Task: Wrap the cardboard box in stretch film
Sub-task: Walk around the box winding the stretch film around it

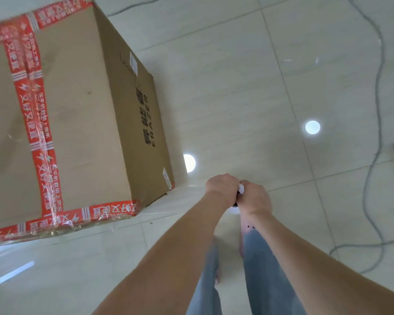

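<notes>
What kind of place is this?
Probably a plain indoor room, maybe a storeroom or office: glossy tiled floor, a big taped box standing on it, and a loose cable.

There is one box point(78, 110) and one roll point(241, 189). Two hands show: left hand point(221, 187) and right hand point(256, 197). Two light spots point(312, 127) dot the floor point(236, 87).

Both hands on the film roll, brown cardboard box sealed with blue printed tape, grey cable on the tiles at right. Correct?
No: head view shows the printed tape on the brown cardboard box is red, not blue. Left hand and right hand do grip the film roll; grey cable lies on the tiles at right.
</notes>
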### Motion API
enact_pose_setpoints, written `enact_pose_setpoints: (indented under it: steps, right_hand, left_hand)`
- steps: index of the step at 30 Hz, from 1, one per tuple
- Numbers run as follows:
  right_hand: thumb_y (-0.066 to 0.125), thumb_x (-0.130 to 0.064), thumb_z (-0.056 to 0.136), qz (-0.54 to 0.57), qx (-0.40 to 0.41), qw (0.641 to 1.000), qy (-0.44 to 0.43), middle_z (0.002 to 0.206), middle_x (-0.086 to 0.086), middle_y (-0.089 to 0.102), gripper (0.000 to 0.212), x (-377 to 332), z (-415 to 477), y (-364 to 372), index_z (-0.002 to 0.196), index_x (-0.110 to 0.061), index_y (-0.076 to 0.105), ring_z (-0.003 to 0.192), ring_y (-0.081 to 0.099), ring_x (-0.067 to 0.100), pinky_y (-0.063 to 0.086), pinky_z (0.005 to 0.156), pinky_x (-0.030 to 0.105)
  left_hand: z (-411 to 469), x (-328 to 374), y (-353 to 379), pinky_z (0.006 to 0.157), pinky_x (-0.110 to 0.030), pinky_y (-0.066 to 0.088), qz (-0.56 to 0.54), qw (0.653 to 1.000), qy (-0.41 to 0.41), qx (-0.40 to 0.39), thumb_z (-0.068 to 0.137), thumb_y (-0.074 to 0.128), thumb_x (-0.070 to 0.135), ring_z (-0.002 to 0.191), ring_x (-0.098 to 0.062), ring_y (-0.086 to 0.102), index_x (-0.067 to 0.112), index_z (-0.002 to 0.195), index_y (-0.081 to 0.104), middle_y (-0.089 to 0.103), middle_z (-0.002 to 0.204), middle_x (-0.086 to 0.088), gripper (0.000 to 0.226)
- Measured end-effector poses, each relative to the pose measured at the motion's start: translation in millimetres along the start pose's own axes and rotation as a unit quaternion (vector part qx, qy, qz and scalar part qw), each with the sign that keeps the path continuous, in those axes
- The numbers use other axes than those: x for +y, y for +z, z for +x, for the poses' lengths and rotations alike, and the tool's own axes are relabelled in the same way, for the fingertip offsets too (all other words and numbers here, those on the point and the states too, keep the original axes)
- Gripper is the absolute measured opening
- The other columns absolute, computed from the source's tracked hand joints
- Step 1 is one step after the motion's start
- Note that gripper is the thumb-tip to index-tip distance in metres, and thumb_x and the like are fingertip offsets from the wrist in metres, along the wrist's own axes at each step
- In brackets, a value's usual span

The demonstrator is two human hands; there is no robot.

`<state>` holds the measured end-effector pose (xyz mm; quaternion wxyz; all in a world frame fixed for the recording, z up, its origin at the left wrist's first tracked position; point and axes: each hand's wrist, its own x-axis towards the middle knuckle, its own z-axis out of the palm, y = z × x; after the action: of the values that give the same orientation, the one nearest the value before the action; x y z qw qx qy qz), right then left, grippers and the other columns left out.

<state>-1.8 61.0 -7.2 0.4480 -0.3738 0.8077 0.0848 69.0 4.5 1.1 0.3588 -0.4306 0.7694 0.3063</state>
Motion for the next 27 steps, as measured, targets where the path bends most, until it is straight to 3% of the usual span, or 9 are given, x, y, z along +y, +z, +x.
enact_pose_setpoints:
  steps: [8,14,17,22,27]
  right_hand:
    - [0.051,-0.015,0.085,-0.068,0.011,0.994,-0.085,0.097,0.008,0.067,0.017,-53.5,47.5,-45.9,0.096,-0.013,0.063,0.089,0.061,0.031,0.039,0.064,0.028]
    - [0.05,-0.015,0.086,-0.087,0.035,0.986,-0.14,0.102,0.011,0.066,0.019,-100.8,85.9,-72.6,0.099,-0.014,0.063,0.093,0.061,0.032,0.038,0.065,0.029]
    - [0.048,-0.014,0.084,-0.095,0.029,0.983,-0.153,0.104,0.011,0.064,0.021,-121.3,95.7,-75.9,0.101,-0.014,0.062,0.094,0.06,0.032,0.038,0.066,0.029]
    - [0.049,-0.012,0.084,-0.069,0.023,0.987,-0.146,0.098,0.009,0.063,0.018,-139.1,101.7,-71.5,0.1,-0.012,0.057,0.077,0.051,0.029,0.037,0.061,0.029]
    - [0.06,-0.025,0.084,0.067,0.03,0.995,-0.064,0.105,0.009,0.06,0.031,-143.1,102.9,-72.1,0.108,-0.009,0.049,0.094,0.059,0.032,0.041,0.066,0.031]
  left_hand:
    - [22.3,-32.5,-56.0,0.072,-0.03,0.042,-0.065,0.993,-0.063,0.07,0.089,0.048,0.011,0.106,-0.028,0.058,0.011,0.112,0.06,0.058,0.114,-0.009,0.025]
    - [49.8,-66.4,-90.3,0.061,-0.03,0.041,-0.098,0.983,-0.114,0.109,0.086,0.045,0.009,0.078,-0.024,0.053,0.013,0.101,0.063,0.057,0.089,-0.005,0.023]
    - [57.3,-84.2,-99.5,0.06,-0.03,0.041,-0.119,0.976,-0.139,0.114,0.085,0.045,0.009,0.076,-0.024,0.051,0.015,0.102,0.065,0.056,0.088,-0.003,0.027]
    - [57.5,-104.0,-101.3,0.064,-0.031,0.045,-0.179,0.961,-0.172,0.123,0.088,0.044,0.009,0.09,-0.029,0.061,0.011,0.106,0.062,0.063,0.1,-0.009,0.026]
    - [58.1,-115.1,-110.0,0.062,-0.03,0.044,-0.183,0.952,-0.207,0.134,0.088,0.042,0.011,0.08,-0.026,0.056,0.013,0.104,0.06,0.063,0.099,-0.008,0.025]
